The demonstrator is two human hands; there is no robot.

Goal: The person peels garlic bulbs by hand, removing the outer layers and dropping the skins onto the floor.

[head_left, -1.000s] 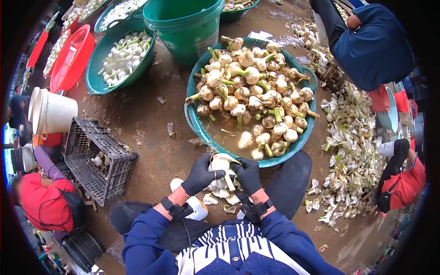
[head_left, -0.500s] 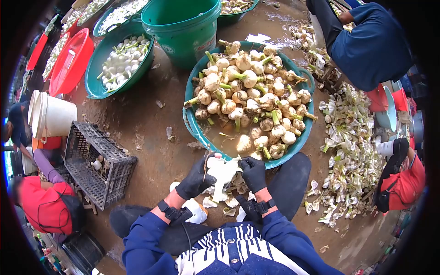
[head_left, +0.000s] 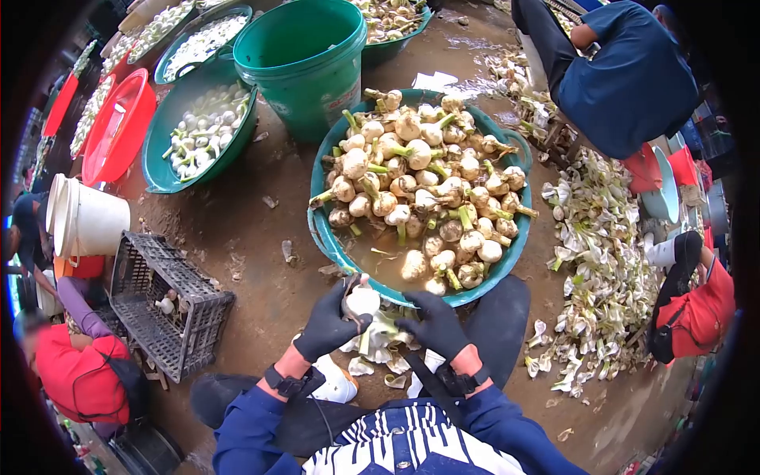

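Observation:
My left hand (head_left: 328, 321), in a black glove, is closed around a white peeled garlic bulb (head_left: 363, 303); its green-white stalk hangs below. To the right, my right hand (head_left: 437, 323), also gloved in black, has its thumb and fingers apart and holds nothing that I can see. Below and between the hands, a heap of white garlic peel (head_left: 385, 332) lies on the ground. Just beyond them stands a green tub (head_left: 318, 237) of muddy water, piled with unpeeled garlic bulbs (head_left: 412, 186) with short stalks.
A tall green bucket (head_left: 305, 99) and a green basin of peeled bulbs (head_left: 158, 178) stand behind left. A black crate (head_left: 170, 305) is at left, with white buckets (head_left: 95, 218) behind it. Peel (head_left: 606, 277) covers the ground at right. People sit on both sides.
Loose outer peel has come off the bulb and dropped onto the heap. My right hand has come away from the bulb, which stays in my left hand. The view has shifted slightly.

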